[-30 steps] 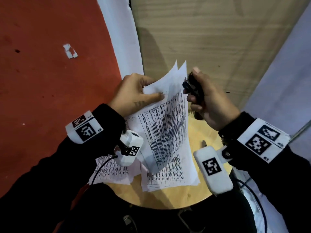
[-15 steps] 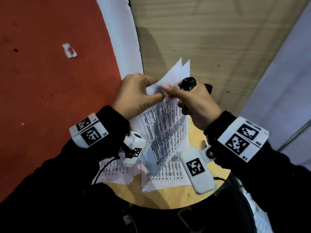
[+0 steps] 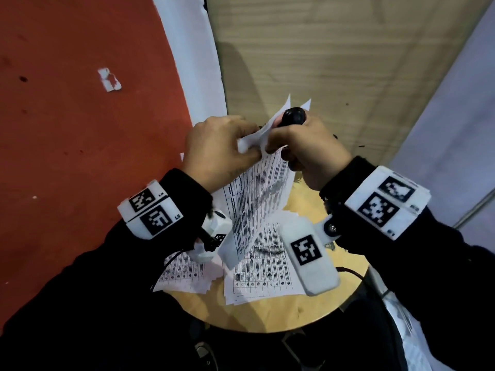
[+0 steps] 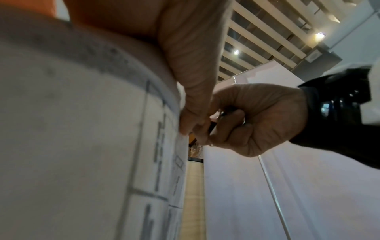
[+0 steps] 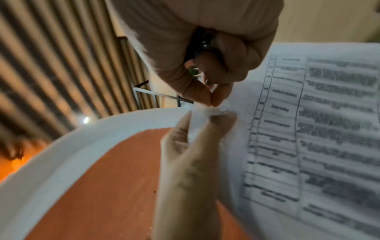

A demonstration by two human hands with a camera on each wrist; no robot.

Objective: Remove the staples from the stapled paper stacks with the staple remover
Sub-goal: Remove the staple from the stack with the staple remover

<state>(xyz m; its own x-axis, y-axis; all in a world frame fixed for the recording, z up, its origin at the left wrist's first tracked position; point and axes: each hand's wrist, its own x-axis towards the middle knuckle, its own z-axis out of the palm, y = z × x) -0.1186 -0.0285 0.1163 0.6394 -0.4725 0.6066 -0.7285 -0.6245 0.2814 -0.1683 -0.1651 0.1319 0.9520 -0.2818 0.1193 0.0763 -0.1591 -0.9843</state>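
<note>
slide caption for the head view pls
Both hands meet at the corner of a printed paper stack, the right hand holding the staple remover.

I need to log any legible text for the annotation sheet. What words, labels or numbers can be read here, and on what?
Held paper stack: printed tables, too blurred to read.
Sheets on the round table: table print, too small to read.
Wrist tags: black-and-white marker patterns; their tiny corner characters are unreadable.
Staple remover: no lettering visible.

The paper stack (image 3: 257,199) is white with black printed tables, as are the loose sheets (image 3: 262,274) on the light wooden round table (image 3: 267,314). The staple remover (image 3: 293,117) is glossy black. The floor (image 3: 80,129) is red-orange; both sleeves (image 3: 171,210) are black, with white wristbands (image 3: 150,212) bearing black-and-white square codes.
</note>
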